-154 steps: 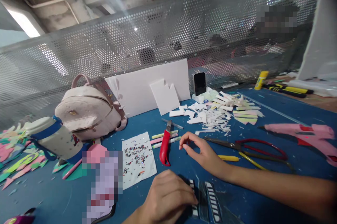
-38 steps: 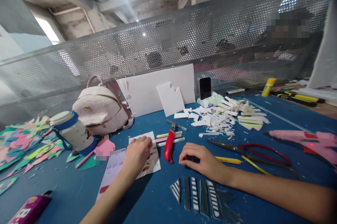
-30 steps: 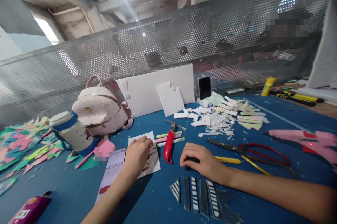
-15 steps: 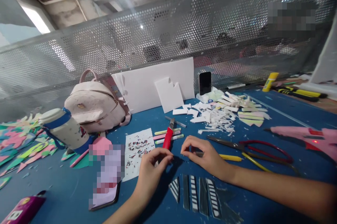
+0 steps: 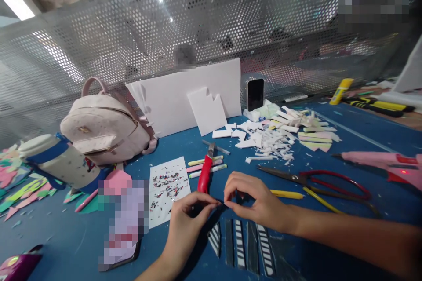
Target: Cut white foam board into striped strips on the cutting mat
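Note:
My left hand (image 5: 187,224) and my right hand (image 5: 253,199) meet fingertip to fingertip over the blue table (image 5: 362,140), both pinched on a tiny piece too small to name. Just below them lie several black-and-white striped strips (image 5: 240,246). A red utility knife (image 5: 205,174) lies just beyond my left fingers. Left of it is a white sheet sprinkled with coloured bits (image 5: 166,188).
Red-handled scissors (image 5: 316,180), a pink glue gun (image 5: 385,164), white foam scraps (image 5: 273,138) and foam boards (image 5: 184,96) lie beyond. A pink backpack (image 5: 102,127), a bottle (image 5: 56,162), a phone (image 5: 123,224) and coloured paper cuttings (image 5: 13,182) are at left.
My left hand left the sprinkled sheet and came right to meet my right hand, which lifted off the table into a pinch. The view tilted downward.

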Motion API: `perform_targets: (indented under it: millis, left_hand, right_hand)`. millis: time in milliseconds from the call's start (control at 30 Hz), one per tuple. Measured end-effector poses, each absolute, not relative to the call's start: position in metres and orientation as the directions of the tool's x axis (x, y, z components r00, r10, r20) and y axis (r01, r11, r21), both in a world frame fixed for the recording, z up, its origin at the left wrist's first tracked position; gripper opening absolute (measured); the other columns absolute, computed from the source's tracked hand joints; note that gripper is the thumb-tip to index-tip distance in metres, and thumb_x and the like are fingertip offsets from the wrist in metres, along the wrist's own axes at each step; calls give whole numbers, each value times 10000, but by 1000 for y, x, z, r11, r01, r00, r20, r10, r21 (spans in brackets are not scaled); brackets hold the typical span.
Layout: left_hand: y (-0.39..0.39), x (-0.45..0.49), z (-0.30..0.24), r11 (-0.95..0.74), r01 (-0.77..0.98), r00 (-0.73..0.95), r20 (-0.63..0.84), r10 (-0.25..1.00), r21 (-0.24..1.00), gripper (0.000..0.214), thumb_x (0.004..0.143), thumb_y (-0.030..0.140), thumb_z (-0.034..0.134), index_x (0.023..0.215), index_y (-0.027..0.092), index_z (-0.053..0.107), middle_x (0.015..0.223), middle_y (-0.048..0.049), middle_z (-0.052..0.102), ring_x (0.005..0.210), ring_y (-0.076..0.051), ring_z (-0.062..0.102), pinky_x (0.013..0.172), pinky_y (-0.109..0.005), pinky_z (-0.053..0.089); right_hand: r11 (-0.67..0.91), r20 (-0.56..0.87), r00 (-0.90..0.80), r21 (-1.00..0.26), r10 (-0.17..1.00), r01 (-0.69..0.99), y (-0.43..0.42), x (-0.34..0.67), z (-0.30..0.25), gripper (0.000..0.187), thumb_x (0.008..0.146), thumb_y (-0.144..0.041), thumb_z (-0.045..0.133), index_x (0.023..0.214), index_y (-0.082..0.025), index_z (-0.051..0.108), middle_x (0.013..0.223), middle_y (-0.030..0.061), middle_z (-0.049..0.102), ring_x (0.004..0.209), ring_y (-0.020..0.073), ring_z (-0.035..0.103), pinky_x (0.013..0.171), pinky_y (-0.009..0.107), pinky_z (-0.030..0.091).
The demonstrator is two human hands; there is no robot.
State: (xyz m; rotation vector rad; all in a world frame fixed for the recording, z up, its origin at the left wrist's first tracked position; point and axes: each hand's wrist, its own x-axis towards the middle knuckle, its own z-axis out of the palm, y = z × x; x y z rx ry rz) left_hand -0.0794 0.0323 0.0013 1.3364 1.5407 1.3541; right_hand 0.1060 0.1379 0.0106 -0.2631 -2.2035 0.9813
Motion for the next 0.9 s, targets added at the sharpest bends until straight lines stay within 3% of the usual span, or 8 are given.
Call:
perform_targets:
  millis: [433,900]
  left_hand:
    - [32,-76,5,-47,154,-231,82,970,987,117,792,223,733,832,167,637,767,-39,756,768,-183,750,769,-257,575]
    - [32,-74,8,-56,99,-182,73,981,994,97,810,202,722,825,169,631,790,-25,766,810,-154,755,786,-199,555]
  right_hand:
    - [737,559,-710,-670,428,-83,137,102,9,65,885,-138,613,853,-194,606,800,6,606,730,139,508,649,267,398]
    - [723,542,-710,-688,450,-67,137,102,9,82,885,-118,604,853,-193,611,800,-6,597,737,129,513,649,259,393]
